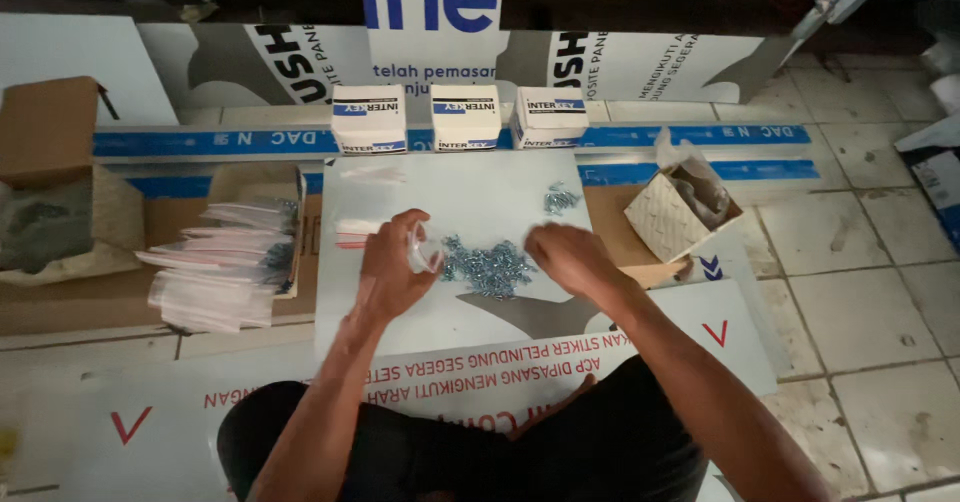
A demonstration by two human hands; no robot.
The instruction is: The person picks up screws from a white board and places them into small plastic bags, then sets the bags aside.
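Note:
My left hand [392,265] holds a small clear plastic bag [425,253] open at its mouth, just left of a heap of small silvery screws [490,267] on a white panel [400,312]. On the right edge of that heap rests my right hand [562,258], fingers curled down over the screws; whether it holds any is hidden. A smaller cluster of screws [560,199] lies farther back on the panel.
Three white and blue cartons [466,117] stand in a row behind the panel. A pile of filled clear bags [225,262] lies at the left, an open patterned box [680,212] at the right, a brown cardboard box [45,127] far left. Tiled floor [870,292] is to the right.

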